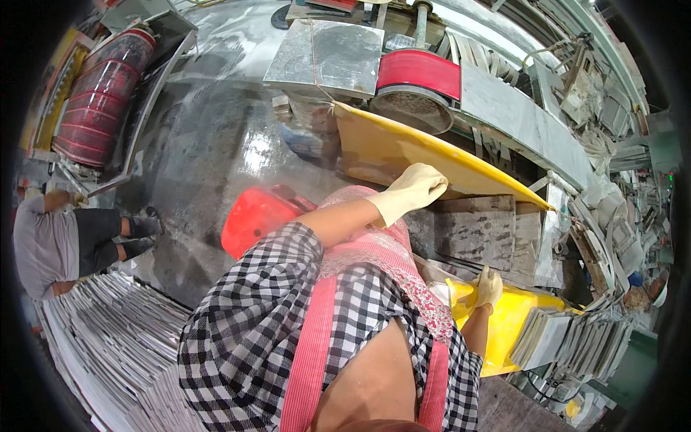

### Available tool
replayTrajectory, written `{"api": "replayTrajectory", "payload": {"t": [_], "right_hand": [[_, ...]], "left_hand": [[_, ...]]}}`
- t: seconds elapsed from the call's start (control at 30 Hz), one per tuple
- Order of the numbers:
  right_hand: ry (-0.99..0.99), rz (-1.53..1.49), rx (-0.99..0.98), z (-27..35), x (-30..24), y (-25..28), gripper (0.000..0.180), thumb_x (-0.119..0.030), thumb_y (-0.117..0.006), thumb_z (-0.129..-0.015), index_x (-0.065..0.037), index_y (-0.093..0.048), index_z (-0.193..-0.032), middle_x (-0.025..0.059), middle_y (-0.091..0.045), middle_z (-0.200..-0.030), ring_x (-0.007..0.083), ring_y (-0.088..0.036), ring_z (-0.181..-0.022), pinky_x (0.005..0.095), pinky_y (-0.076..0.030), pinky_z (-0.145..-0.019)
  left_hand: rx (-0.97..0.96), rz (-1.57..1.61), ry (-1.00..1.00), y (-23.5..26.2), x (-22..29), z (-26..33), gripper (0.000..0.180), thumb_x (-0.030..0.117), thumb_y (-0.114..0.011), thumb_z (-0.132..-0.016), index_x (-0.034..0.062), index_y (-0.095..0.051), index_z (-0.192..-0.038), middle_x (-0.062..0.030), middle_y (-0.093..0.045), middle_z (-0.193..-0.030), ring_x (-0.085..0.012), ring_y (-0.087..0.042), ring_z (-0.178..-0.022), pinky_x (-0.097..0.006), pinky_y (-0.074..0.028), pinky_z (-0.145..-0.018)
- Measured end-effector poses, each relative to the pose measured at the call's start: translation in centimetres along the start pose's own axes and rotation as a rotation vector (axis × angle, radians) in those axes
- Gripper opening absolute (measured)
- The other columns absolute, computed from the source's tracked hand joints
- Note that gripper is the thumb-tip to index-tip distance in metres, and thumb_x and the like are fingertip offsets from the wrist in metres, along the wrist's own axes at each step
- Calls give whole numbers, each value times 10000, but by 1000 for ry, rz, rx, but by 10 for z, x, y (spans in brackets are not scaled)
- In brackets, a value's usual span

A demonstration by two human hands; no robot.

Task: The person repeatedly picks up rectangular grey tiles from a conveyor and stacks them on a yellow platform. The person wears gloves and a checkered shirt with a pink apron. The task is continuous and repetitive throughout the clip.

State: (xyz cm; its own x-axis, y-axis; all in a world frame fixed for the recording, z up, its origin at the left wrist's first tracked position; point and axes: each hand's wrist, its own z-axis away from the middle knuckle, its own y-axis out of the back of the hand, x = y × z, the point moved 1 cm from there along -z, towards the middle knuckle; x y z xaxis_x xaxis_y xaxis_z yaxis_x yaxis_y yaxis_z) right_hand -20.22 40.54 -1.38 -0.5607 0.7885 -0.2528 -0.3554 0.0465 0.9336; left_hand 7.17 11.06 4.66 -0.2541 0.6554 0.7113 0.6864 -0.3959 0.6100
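My left hand (pixel 417 189), in a cream rubber glove, reaches forward across my body. Its fingers are curled in next to the lower edge of a yellow sheet (pixel 396 147); what they hold, if anything, is hidden. Lower on the right, my right hand (pixel 489 289) wears a similar glove. Its fingers are drawn together beside a second yellow sheet (pixel 507 335), and I cannot make out anything in them. A worn grey board (pixel 475 230) stands between the two sheets.
A red belt roller (pixel 419 70) and a grey metal box (pixel 327 57) stand ahead. A red plastic stool (pixel 263 216) is at my left. Stacked thin slabs (pixel 108 338) fill the lower left, near another person (pixel 50 237). More grey slabs (pixel 568 342) lean at the right.
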Motion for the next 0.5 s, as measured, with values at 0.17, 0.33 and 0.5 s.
{"api": "replayTrajectory", "payload": {"t": [0.17,0.33,0.5], "right_hand": [[104,97,18,-1,11,-2,499,-436,-512,-993,-1,-725,-869,213,-729,-914,406,-691,-862,481,-531,-787],[76,165,-76,-5,23,-7,417,-381,-503,-1005,-28,-725,-992,203,-719,-978,407,-678,-907,471,-544,-784],[199,183,3,1,20,-1,502,-426,-495,-1007,-2,-729,-876,221,-720,-953,439,-673,-886,500,-522,-792]], "left_hand": [[-2,12,8,-3,2,-1,201,211,-622,-916,53,-746,-922,-145,-726,-906,-357,-677,-873,-453,-531,-781],[-43,7,13,-2,2,1,201,208,-629,-917,44,-746,-912,-146,-726,-895,-359,-680,-861,-457,-533,-771],[-30,15,11,-3,4,2,196,204,-631,-920,50,-752,-919,-145,-729,-896,-353,-684,-854,-453,-535,-771]]}}
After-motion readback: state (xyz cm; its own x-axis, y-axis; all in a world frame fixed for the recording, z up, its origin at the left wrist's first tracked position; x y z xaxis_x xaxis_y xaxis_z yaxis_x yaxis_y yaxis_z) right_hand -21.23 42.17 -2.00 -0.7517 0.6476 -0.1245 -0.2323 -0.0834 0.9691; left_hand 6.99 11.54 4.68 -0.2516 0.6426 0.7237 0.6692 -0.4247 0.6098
